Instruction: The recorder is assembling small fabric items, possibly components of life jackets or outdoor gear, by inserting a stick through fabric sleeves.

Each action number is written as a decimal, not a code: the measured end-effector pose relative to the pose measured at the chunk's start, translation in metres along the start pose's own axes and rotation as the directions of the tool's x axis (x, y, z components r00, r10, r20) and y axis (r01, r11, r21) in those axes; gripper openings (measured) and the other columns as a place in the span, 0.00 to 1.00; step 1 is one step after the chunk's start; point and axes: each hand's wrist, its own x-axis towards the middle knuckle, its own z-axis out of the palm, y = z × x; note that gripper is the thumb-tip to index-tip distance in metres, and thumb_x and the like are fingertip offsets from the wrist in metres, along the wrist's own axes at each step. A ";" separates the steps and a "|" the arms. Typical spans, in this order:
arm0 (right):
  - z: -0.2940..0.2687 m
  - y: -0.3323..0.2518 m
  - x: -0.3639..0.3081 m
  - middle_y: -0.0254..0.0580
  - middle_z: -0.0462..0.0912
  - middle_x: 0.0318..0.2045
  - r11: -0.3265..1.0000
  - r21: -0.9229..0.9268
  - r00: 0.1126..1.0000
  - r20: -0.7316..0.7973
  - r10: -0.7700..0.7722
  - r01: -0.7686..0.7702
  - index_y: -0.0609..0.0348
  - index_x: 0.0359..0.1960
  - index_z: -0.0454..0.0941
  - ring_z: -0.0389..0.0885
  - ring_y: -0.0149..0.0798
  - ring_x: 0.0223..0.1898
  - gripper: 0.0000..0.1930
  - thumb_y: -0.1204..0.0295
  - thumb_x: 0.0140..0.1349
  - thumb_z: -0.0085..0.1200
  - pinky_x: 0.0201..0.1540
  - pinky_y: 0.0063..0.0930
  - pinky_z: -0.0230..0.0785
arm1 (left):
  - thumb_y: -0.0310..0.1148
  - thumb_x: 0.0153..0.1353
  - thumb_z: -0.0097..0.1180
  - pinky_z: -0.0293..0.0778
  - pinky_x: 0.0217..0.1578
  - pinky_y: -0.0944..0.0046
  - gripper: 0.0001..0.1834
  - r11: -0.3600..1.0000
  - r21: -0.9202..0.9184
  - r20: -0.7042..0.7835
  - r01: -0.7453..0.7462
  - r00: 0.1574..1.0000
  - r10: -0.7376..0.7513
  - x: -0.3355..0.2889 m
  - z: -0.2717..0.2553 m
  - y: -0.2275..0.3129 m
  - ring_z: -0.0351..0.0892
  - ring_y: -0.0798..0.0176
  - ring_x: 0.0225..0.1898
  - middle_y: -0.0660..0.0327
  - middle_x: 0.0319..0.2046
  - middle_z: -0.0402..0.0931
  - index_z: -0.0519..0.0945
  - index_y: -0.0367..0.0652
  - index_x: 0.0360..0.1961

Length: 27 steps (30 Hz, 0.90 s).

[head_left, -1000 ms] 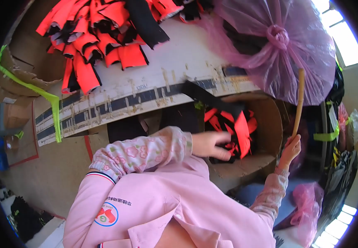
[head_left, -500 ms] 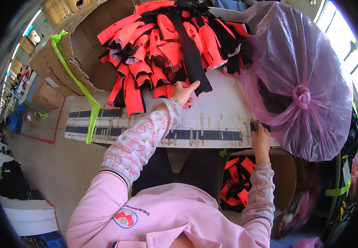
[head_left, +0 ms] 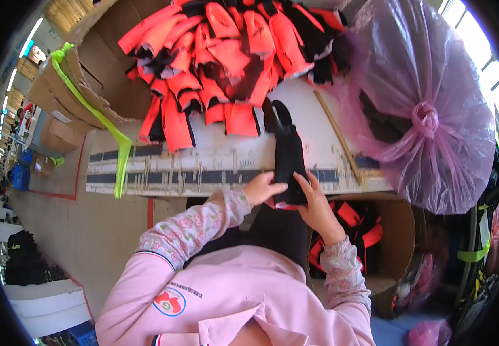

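A long black fabric piece (head_left: 290, 164), with a bit of orange-pink showing at its near end, lies over the front edge of the white table. Its far end splits into narrow, curled strips. My left hand (head_left: 261, 189) grips its near left edge, thumb on top. On the right edge, my right hand (head_left: 317, 210) holds the same piece, fingers on its upper face and the rest hidden beneath. Beyond them is a heap of orange-pink and black fabric pieces (head_left: 220, 57), rolled like short sleeves.
A thin wooden stick (head_left: 339, 138) lies on the table (head_left: 203, 179), right of my hands. Beside it bulges a knotted pink plastic bag (head_left: 451, 138). An open carton (head_left: 105, 55) with a yellow-green strip (head_left: 97, 106) stands left. Another carton (head_left: 396, 242) below the table holds orange and black pieces.
My left hand has drawn the black piece off the heap toward me. My right hand has come left from the table edge by the bag and taken hold of the piece too.
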 end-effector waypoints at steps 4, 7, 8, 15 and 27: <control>-0.006 -0.004 -0.006 0.64 0.55 0.61 0.982 0.159 0.988 0.130 0.082 -0.102 0.58 0.61 0.60 0.57 0.59 0.61 0.34 0.85 0.47 0.47 0.61 0.34 0.55 | 0.42 0.57 0.58 0.79 0.33 0.63 0.25 0.975 -0.135 0.127 0.179 0.978 -0.162 -0.041 -0.008 0.009 0.75 0.65 0.34 0.57 0.39 0.70 0.62 0.39 0.47; 0.001 -0.001 -0.004 0.68 0.56 0.60 0.988 0.115 0.987 0.134 0.084 -0.099 0.60 0.60 0.61 0.59 0.60 0.60 0.32 0.84 0.48 0.45 0.60 0.35 0.55 | 0.37 0.56 0.59 0.79 0.33 0.63 0.26 0.989 -0.092 0.166 0.114 0.981 -0.098 -0.062 -0.001 0.006 0.75 0.64 0.36 0.56 0.41 0.69 0.59 0.40 0.49; 0.007 0.001 -0.003 0.70 0.57 0.59 0.994 0.074 0.991 0.117 0.067 -0.075 0.60 0.59 0.62 0.61 0.61 0.59 0.31 0.83 0.48 0.46 0.60 0.37 0.57 | 0.34 0.57 0.58 0.78 0.35 0.62 0.27 0.995 -0.011 0.094 -0.096 0.991 0.096 -0.064 0.002 -0.008 0.76 0.63 0.37 0.55 0.43 0.68 0.57 0.40 0.52; 0.045 -0.022 0.002 0.56 0.67 0.49 0.989 -0.041 0.986 -0.098 0.135 -0.140 0.56 0.51 0.68 0.74 0.59 0.44 0.31 0.91 0.39 0.50 0.43 0.41 0.71 | 0.36 0.63 0.41 0.78 0.34 0.58 0.16 0.954 -0.289 -0.289 0.080 0.943 -0.167 -0.074 0.001 -0.033 0.80 0.55 0.29 0.50 0.41 0.72 0.62 0.38 0.48; 0.054 -0.022 0.005 0.54 0.67 0.47 0.980 -0.014 0.977 -0.081 0.199 -0.200 0.56 0.51 0.67 0.70 0.57 0.48 0.33 0.92 0.37 0.51 0.49 0.37 0.67 | 0.42 0.66 0.35 0.76 0.41 0.51 0.19 0.836 -0.511 -0.118 0.200 0.947 -0.299 -0.054 0.009 -0.040 0.79 0.50 0.39 0.49 0.40 0.76 0.69 0.40 0.48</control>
